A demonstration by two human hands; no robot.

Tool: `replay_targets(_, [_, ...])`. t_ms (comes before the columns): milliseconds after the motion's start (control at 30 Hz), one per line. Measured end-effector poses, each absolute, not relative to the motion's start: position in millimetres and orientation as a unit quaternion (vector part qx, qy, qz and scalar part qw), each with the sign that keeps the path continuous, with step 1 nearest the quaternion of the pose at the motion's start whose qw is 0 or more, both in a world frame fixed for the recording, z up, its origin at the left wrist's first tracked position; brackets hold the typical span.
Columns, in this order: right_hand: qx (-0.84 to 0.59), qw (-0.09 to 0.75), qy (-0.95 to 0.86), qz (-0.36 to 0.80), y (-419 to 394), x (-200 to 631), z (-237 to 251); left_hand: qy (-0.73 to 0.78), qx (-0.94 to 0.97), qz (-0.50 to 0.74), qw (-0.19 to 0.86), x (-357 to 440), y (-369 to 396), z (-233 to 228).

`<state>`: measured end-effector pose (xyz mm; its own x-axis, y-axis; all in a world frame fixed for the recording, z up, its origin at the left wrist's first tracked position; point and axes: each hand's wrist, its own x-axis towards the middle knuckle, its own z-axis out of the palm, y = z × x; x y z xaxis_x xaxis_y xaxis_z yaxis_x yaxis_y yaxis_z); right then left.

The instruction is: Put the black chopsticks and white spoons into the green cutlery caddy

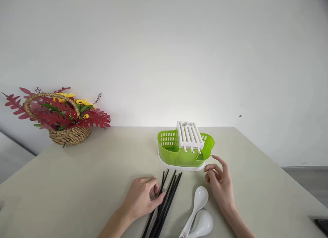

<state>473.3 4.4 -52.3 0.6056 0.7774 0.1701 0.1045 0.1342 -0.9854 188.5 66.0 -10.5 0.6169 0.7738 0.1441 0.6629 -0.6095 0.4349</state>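
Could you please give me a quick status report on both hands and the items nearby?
Left hand over black chopsticks, grip unclear. Right hand empty, beside right end of green caddy. White spoons lying between chopsticks and right hand.

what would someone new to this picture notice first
Probably the bright green holder with its white slotted top, standing out on the pale table right of the picture's centre. Next might be the basket of red leaves and yellow flowers at the table's far left. Then come the black chopsticks by the left hand, and two white spoons between them and the right hand.
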Motion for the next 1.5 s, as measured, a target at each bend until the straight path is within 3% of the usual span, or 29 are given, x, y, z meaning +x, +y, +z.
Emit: replay_targets(1500, [-0.629,0.678,-0.277,0.261,3.9,484.3,-52.8,0.326,0.919,0.15,0.159,197.2,39.9,-2.9])
